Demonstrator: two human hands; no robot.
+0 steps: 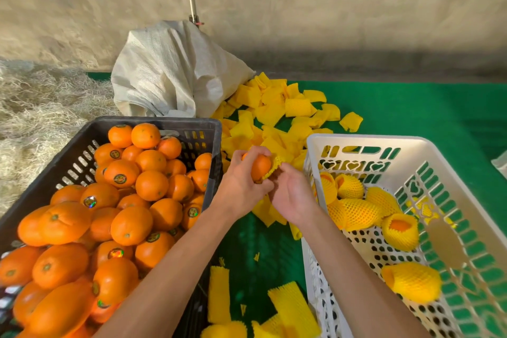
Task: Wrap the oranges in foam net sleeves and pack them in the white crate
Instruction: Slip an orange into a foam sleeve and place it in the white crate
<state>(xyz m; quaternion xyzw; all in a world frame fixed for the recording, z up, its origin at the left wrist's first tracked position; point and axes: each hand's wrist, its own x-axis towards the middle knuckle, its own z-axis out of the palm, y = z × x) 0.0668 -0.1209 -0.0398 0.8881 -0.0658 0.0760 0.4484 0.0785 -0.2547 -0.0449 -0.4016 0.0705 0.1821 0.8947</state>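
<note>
Orange [260,167] gripped in left hand [241,186], between the crates; foam net sleeve [275,164] pinched by right hand [293,197], barely started over the fruit. About six wrapped oranges [356,212] in white crate [365,143]. Black crate [153,121] nearly full: most work remaining.

A bare orange [260,167] touches a yellow foam net sleeve [277,164]; sleeved oranges [359,212] lie in the white crate [365,142].
</note>
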